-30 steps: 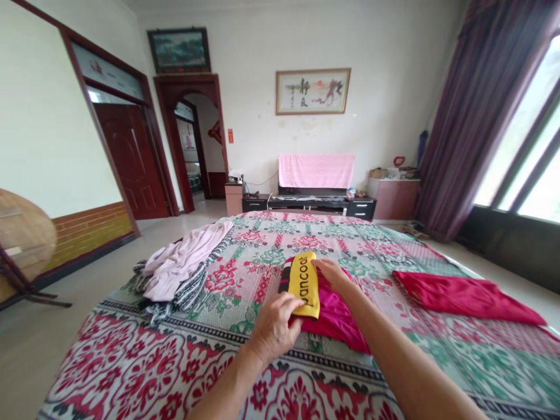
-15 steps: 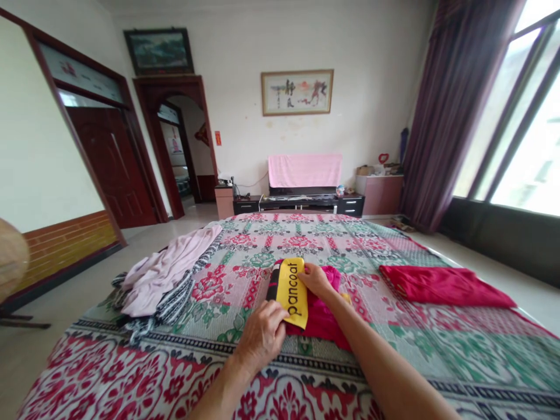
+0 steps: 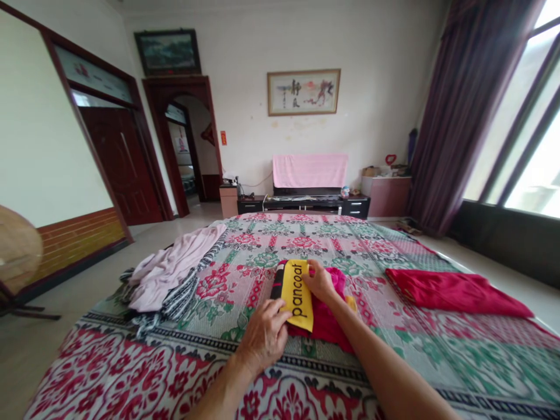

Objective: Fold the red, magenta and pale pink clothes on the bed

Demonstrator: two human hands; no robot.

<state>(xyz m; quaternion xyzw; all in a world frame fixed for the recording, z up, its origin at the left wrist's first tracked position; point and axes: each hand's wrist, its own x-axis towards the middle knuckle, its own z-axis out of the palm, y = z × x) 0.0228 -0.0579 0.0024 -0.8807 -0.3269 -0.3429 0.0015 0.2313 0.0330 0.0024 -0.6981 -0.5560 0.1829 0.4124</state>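
Note:
In front of me on the bed lies a partly folded magenta garment (image 3: 328,328) with a yellow panel (image 3: 298,297) lettered "pancoat" and a black strip along its left side. My left hand (image 3: 268,329) is closed at the near left corner of the panel, its thumb and fingertips on the cloth. Across from it, my right hand (image 3: 321,281) grips the far right edge of the panel with curled fingers. Some of the magenta cloth is hidden under my right wrist and forearm.
A flowered bedspread (image 3: 184,364) covers the bed. To the right lies a folded red cloth (image 3: 459,291). A pale pink garment (image 3: 175,265) rests on black-and-white fabric (image 3: 186,294) at the left. Beyond the bed stands a low black cabinet (image 3: 356,207).
The view has turned slightly left, so the room and bed sit further right. My hands stay at the same places on the garment, with hardly any movement.

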